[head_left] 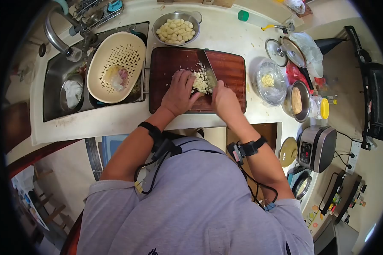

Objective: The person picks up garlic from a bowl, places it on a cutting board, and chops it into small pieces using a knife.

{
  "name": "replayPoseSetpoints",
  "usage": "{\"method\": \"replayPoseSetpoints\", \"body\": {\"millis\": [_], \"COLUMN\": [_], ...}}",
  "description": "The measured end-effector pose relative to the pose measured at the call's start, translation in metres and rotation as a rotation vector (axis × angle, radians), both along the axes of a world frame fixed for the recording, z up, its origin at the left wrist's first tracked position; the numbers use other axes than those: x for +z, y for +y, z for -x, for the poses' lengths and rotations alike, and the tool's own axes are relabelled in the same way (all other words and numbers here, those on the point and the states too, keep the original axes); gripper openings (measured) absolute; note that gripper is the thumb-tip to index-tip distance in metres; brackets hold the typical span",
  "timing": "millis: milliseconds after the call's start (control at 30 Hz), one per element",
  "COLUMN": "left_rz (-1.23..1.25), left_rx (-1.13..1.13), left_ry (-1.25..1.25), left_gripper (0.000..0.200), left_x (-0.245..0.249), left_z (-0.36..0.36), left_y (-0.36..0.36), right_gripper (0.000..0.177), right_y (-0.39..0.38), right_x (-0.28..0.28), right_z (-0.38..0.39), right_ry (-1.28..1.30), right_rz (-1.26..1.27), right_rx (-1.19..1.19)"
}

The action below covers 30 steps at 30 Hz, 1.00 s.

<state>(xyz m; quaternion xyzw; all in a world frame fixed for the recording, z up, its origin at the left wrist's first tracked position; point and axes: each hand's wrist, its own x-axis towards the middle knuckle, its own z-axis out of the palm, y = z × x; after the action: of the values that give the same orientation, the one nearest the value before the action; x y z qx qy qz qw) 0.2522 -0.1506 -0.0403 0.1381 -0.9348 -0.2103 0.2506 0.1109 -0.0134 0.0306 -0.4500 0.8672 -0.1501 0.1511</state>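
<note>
A dark red-brown cutting board (168, 63) lies on the counter in front of me. On it is a heap of chopped garlic (201, 82), with small bits scattered around. My right hand (225, 101) is closed round the handle of a kitchen knife (207, 67), whose blade points away from me along the heap's right side. My left hand (181, 91) rests at the heap's left edge, thumb apart from the fingers; nothing shows in its grasp. Behind the board stands a metal bowl (156, 22) of peeled garlic cloves (175, 31).
Left of the board, a cream colander (91, 70) sits over the sink (55, 100). To the right are a plastic-covered bowl (274, 93) with chopped pieces, a metal pot (305, 112) holding a pale brown root-like item, a yellow-lidded jar (324, 109) and a rice cooker (317, 148).
</note>
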Motion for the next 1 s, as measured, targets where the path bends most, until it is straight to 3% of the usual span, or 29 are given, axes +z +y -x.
{"method": "replayPoseSetpoints", "body": {"millis": [100, 233, 400, 500, 600, 800, 900, 1000], "left_rz": [-0.004, -0.005, 0.046, 0.03, 0.016, 0.027, 0.031, 0.038], "left_rx": [0.001, 0.017, -0.036, -0.058, -0.044, -0.017, -0.023, -0.02], "left_ry": [0.01, 0.01, -0.066, -0.064, -0.059, -0.04, -0.016, -0.013], "left_gripper": [0.065, 0.066, 0.065, 0.065, 0.064, 0.064, 0.064, 0.064], "left_x": [-0.004, -0.003, -0.003, -0.001, 0.001, -0.001, 0.0, -0.003], "left_z": [-0.001, -0.002, 0.0, -0.001, 0.0, -0.002, 0.0, -0.003], "left_y": [-0.001, 0.0, -0.002, -0.002, -0.002, -0.002, -0.001, 0.0], "right_gripper": [0.018, 0.022, 0.018, 0.018, 0.021, 0.021, 0.021, 0.022], "right_y": [0.004, 0.005, 0.019, 0.016, 0.01, 0.014, 0.013, 0.018], "right_x": [-0.006, 0.028, 0.002, 0.006, 0.024, -0.005, 0.008, 0.013], "right_z": [0.005, 0.023, 0.003, 0.019, 0.021, 0.008, 0.023, 0.028], "right_ry": [0.016, 0.003, -0.039, 0.011, 0.012, -0.031, 0.012, 0.012], "right_rz": [0.005, -0.003, 0.044, 0.012, 0.029, 0.083, 0.01, 0.001], "right_rx": [0.018, 0.019, -0.123, -0.01, -0.028, -0.033, 0.068, 0.026]}}
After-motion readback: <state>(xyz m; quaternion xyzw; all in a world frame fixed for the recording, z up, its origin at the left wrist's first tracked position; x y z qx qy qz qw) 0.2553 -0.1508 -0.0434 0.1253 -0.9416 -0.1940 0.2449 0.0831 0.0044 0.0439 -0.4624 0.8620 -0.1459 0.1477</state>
